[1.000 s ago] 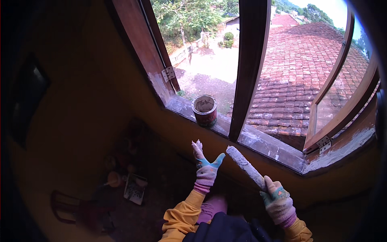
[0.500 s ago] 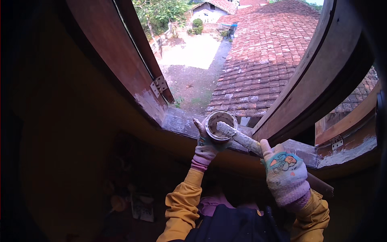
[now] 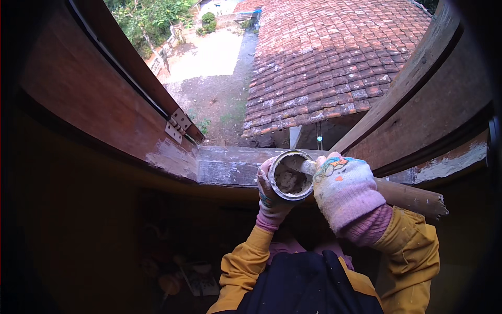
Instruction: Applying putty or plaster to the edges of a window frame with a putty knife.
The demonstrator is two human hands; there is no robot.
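My left hand (image 3: 269, 201), in a dirty knitted glove, is wrapped round the side of a round tin (image 3: 291, 198). Thick greyish-brown paste (image 3: 291, 180) lies inside, and the mouth of the tin faces up. My right hand (image 3: 346, 194), in a matching glove with a printed figure, is closed round a long wooden stick (image 3: 413, 198). The stick's paste-smeared pale end reaches over the rim into the tin. Its brown, jagged other end sticks out to the right behind my hand. The right fingertips are mostly hidden from view.
Just beyond the tin runs a wooden window sill (image 3: 230, 170) with whitish smears. A left frame post (image 3: 104, 110) carries a metal hinge (image 3: 178, 125); a wooden shutter (image 3: 434, 115) stands at right. Outside are a tiled roof (image 3: 324, 63) and a yard. Dim objects (image 3: 198, 277) lie below left.
My right hand has moved left and up to the tin, pushing the stick's coated end deeper inside. The tin has tipped more toward me. The whole view has shifted.
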